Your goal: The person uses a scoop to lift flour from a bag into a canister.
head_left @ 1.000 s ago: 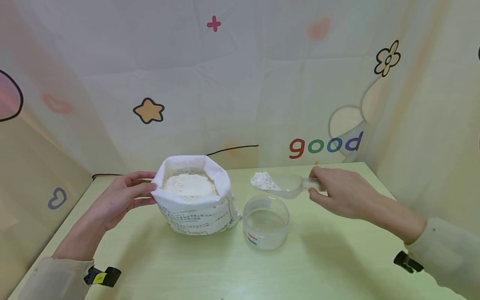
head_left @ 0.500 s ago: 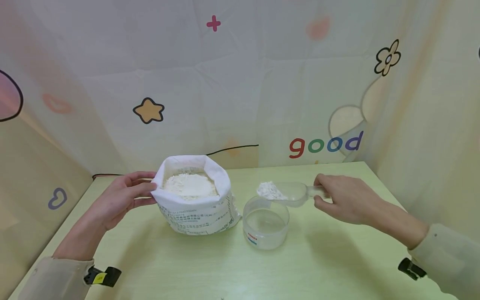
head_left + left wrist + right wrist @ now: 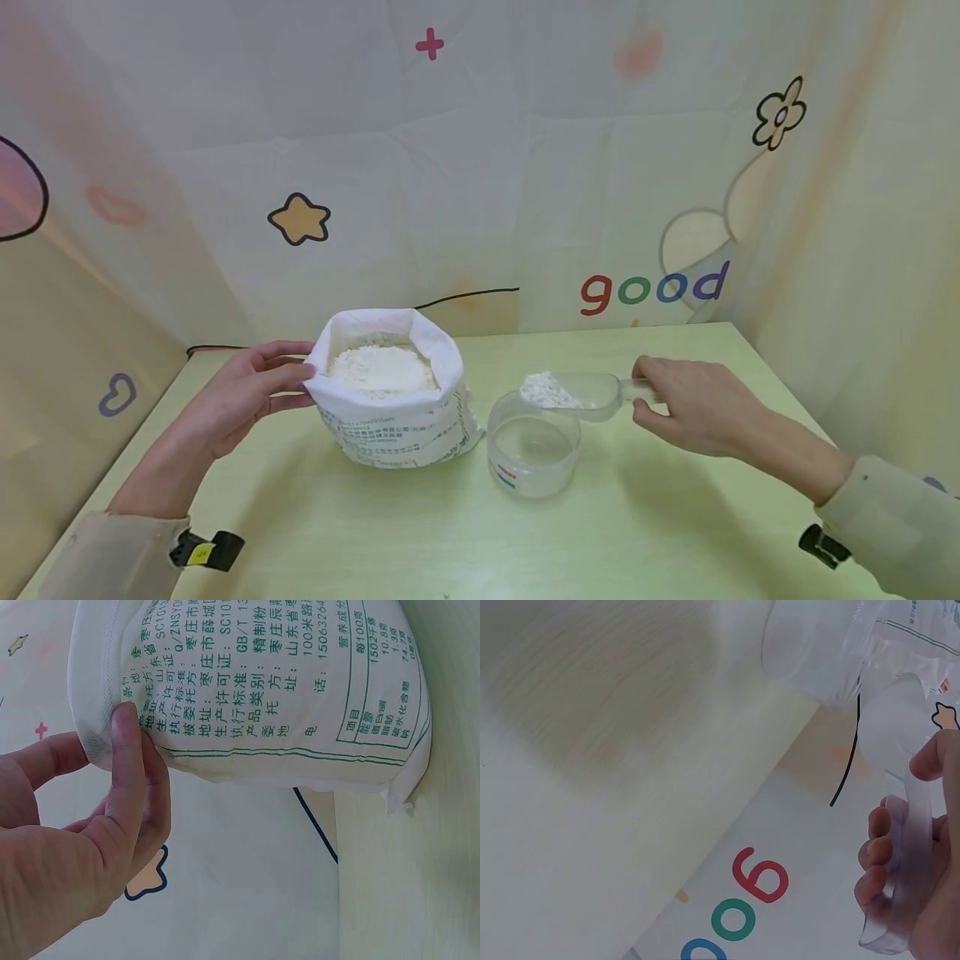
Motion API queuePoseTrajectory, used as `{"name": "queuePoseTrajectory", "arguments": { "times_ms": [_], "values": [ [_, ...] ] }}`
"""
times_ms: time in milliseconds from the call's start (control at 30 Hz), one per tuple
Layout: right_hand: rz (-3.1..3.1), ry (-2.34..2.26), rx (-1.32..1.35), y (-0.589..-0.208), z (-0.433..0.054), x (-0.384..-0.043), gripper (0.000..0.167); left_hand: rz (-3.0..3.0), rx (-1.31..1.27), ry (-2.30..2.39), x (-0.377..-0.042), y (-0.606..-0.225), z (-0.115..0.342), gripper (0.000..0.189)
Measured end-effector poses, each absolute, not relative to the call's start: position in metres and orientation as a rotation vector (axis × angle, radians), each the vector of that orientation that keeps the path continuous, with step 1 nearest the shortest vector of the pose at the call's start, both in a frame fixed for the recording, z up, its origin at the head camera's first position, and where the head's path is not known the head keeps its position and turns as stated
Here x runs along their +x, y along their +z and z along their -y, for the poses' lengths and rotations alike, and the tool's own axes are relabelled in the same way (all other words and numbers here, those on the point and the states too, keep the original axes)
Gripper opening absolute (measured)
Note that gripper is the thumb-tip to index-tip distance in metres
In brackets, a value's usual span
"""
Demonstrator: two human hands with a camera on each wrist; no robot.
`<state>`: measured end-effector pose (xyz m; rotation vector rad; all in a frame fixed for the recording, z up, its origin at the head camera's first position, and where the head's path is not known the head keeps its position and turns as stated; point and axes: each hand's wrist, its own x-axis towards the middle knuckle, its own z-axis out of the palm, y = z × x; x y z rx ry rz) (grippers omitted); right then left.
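the left forearm, in a light sleeve (image 3: 112,554) with a small black device (image 3: 206,552) at its cuff, slants from the near left corner of the worktop (image 3: 465,542) toward the far edge. the left hand (image 3: 243,393) is bent in at the sack's left side, fingers partly curled and pinching its folded rim. the sack (image 3: 405,433), printed in green and open at the top, stands upright left of the middle, nearer the far edge, with white powder (image 3: 382,367) inside. just to its right sits a clear round tub (image 3: 532,479) with a small coloured label. a clear scoop (image 3: 607,396) points left, nearly level, its tip above the tub's far rim; i cannot tell whether the 2 touch. a heap of powder (image 3: 549,390) lies in its front. the right hand (image 3: 697,404) grasps the scoop handle, palm down, with 3 fingertips wrapped round it in the right wrist view. the right forearm slants in over the worktop's right edge.
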<state>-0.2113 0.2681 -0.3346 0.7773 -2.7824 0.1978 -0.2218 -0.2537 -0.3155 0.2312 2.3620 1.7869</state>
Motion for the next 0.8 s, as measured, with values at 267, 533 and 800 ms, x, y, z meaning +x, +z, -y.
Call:
{"name": "queuePoseTrajectory", "arguments": {
  "times_ms": [267,533,800],
  "values": [
    [2.796,0.201,0.792,-0.338,-0.271,-0.211,0.01,-2.364,0.239,1.784,-0.223,-0.316,0.254,0.061],
    [2.777,0.155,0.838,-0.335,-0.273,-0.211,0.008,-2.367,0.236,1.782,-0.222,-0.316,0.254,0.061],
    [2.752,0.093,0.878,-0.326,-0.27,-0.21,0.011,-2.364,0.234,1.781,-0.223,-0.316,0.254,0.061]
  ]
}}
